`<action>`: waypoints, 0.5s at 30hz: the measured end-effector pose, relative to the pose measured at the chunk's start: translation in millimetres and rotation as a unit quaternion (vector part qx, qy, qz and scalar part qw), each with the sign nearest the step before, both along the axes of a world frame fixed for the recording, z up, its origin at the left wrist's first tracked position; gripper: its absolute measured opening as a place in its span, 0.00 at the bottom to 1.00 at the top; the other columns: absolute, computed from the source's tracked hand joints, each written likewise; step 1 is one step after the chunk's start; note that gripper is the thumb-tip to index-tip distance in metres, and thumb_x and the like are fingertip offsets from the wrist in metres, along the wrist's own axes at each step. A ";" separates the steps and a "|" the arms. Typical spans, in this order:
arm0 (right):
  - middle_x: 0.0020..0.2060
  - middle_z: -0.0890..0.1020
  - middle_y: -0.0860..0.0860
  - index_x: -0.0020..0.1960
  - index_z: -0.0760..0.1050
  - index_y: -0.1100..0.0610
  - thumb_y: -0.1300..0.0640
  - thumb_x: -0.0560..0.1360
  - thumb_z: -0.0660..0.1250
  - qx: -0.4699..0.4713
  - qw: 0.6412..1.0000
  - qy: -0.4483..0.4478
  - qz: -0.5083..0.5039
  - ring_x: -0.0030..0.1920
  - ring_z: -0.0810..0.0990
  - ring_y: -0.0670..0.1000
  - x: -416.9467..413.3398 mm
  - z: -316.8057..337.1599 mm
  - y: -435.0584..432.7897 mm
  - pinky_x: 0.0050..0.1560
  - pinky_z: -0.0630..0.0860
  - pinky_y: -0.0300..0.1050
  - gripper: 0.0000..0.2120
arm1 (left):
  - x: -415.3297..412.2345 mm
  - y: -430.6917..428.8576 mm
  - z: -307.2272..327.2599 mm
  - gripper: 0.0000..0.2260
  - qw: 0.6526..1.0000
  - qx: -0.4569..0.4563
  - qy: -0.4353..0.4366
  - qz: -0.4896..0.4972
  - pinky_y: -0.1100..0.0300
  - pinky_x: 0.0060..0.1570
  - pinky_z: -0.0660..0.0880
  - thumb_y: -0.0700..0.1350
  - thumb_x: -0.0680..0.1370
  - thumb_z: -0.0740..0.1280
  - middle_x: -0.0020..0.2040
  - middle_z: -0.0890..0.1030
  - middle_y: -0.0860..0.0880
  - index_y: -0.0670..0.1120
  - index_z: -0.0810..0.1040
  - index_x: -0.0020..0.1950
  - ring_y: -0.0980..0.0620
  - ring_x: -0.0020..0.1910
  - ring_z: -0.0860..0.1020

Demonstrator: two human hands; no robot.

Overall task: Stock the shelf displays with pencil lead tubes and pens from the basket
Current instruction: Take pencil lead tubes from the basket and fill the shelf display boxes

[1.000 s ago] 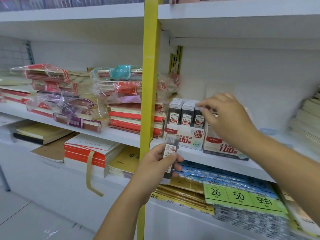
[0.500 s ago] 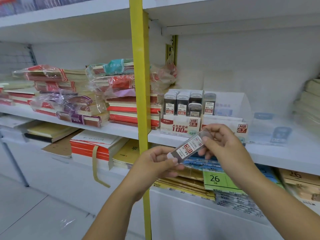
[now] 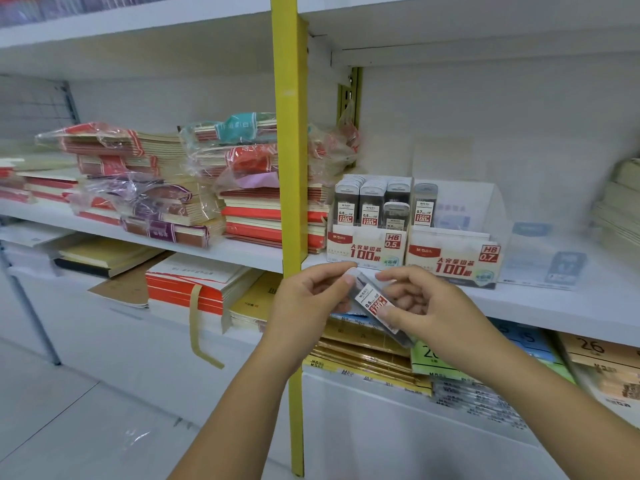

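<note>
A clear pencil lead tube [image 3: 375, 304] with a red and white 0.5 label lies slanted between both hands, in front of the shelf edge. My left hand [image 3: 304, 303] pinches its upper end and my right hand [image 3: 426, 306] grips its lower part. Just above, on the white shelf [image 3: 554, 306], stand two display boxes. The HB 0.5 display box [image 3: 367, 249] holds several upright tubes. In the HB 0.7 display box [image 3: 453, 259] stands one tube [image 3: 424, 204]. No basket or pens are in view.
A yellow upright post [image 3: 289, 168] splits the shelving just left of my hands. Stacks of wrapped notebooks [image 3: 166, 188] fill the shelf to the left. Paper pads and envelope packs [image 3: 363, 351] lie on the lower shelf under my hands. More paper stacks [image 3: 620, 206] sit far right.
My right hand left the display boxes and came down to the tube held by my left hand. Both hands now hold it, and it has turned to slant the other way.
</note>
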State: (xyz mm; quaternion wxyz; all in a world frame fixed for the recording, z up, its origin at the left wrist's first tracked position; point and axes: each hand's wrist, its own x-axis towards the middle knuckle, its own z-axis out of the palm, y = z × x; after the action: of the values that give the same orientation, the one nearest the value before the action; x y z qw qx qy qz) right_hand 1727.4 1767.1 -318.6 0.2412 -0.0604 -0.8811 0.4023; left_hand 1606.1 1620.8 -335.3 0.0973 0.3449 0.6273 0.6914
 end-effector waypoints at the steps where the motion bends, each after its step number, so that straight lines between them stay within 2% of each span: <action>1: 0.45 0.79 0.35 0.60 0.71 0.36 0.56 0.75 0.71 0.018 1.000 -0.007 0.009 0.43 0.80 0.40 -2.7 3.0 -2.0 0.40 0.79 0.36 0.20 | 0.3 2.5 2.0 0.09 1.000 0.006 0.007 -0.005 0.68 0.40 0.80 0.42 0.80 0.69 0.46 0.86 0.60 0.56 0.84 0.54 0.61 0.46 0.84; 3: 0.45 0.77 0.37 0.66 0.65 0.32 0.57 0.76 0.69 0.056 0.998 -0.012 0.018 0.43 0.80 0.42 -6.3 13.9 -2.1 0.39 0.80 0.38 0.28 | -0.4 8.0 5.7 0.10 0.999 0.016 0.029 0.011 0.67 0.43 0.80 0.43 0.80 0.69 0.49 0.86 0.59 0.57 0.83 0.57 0.62 0.49 0.83; 5: 0.46 0.77 0.40 0.64 0.65 0.31 0.60 0.76 0.69 0.055 0.998 0.038 0.010 0.43 0.82 0.43 -8.0 33.7 3.4 0.36 0.81 0.39 0.29 | -5.2 13.6 7.2 0.12 0.986 -0.030 0.135 0.093 0.68 0.55 0.76 0.48 0.81 0.67 0.60 0.80 0.62 0.58 0.80 0.64 0.65 0.59 0.77; 7: 0.45 0.79 0.44 0.58 0.67 0.34 0.64 0.75 0.70 0.023 0.990 0.137 0.003 0.41 0.84 0.46 -8.7 59.2 13.6 0.36 0.81 0.41 0.27 | -9.7 18.4 7.1 0.18 0.945 -0.093 0.273 0.153 0.64 0.71 0.64 0.50 0.83 0.63 0.71 0.71 0.61 0.55 0.73 0.73 0.63 0.71 0.66; 8: 0.46 0.81 0.45 0.56 0.66 0.36 0.65 0.75 0.70 0.021 0.983 0.181 -0.004 0.40 0.85 0.48 -9.8 71.9 18.8 0.36 0.81 0.42 0.25 | -12.1 21.6 6.6 0.20 0.924 -0.122 0.326 0.160 0.62 0.75 0.57 0.51 0.84 0.62 0.76 0.65 0.60 0.54 0.68 0.76 0.61 0.76 0.59; 10: 0.43 0.83 0.47 0.52 0.64 0.40 0.63 0.75 0.70 0.089 0.970 0.223 -0.033 0.39 0.83 0.47 -15.1 92.6 27.5 0.38 0.80 0.41 0.22 | -17.4 28.9 2.6 0.24 0.892 -0.169 0.388 0.160 0.61 0.77 0.45 0.53 0.85 0.58 0.81 0.51 0.60 0.53 0.59 0.81 0.59 0.80 0.46; 11: 0.40 0.83 0.47 0.52 0.62 0.40 0.62 0.75 0.70 0.143 0.964 0.218 -0.057 0.39 0.82 0.44 -19.8 99.5 31.2 0.37 0.78 0.39 0.22 | -19.9 32.5 -0.3 0.25 0.883 -0.186 0.401 0.160 0.60 0.78 0.42 0.53 0.85 0.57 0.80 0.46 0.60 0.53 0.55 0.81 0.59 0.80 0.42; 13: 0.38 0.81 0.42 0.52 0.59 0.39 0.59 0.75 0.70 0.236 0.949 0.180 -0.105 0.36 0.78 0.41 -29.3 106.2 38.3 0.33 0.73 0.36 0.23 | -24.1 38.4 -5.6 0.27 0.878 -0.196 0.404 0.165 0.58 0.79 0.42 0.54 0.85 0.57 0.81 0.43 0.59 0.52 0.53 0.82 0.58 0.81 0.40; 15: 0.39 0.80 0.42 0.51 0.58 0.39 0.57 0.75 0.70 0.279 0.942 0.146 -0.120 0.36 0.78 0.41 -37.1 107.1 44.3 0.34 0.72 0.39 0.22 | -26.4 42.3 -8.7 0.27 0.882 -0.185 0.399 0.172 0.57 0.79 0.45 0.53 0.84 0.59 0.83 0.46 0.57 0.52 0.54 0.82 0.57 0.81 0.42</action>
State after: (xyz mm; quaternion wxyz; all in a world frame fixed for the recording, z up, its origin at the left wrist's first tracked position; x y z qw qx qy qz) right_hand 1690.3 1811.3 -211.5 0.4203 -0.0364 -0.8996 0.1129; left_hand 1579.7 1663.1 -344.0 -0.2195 0.4536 0.7792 0.3728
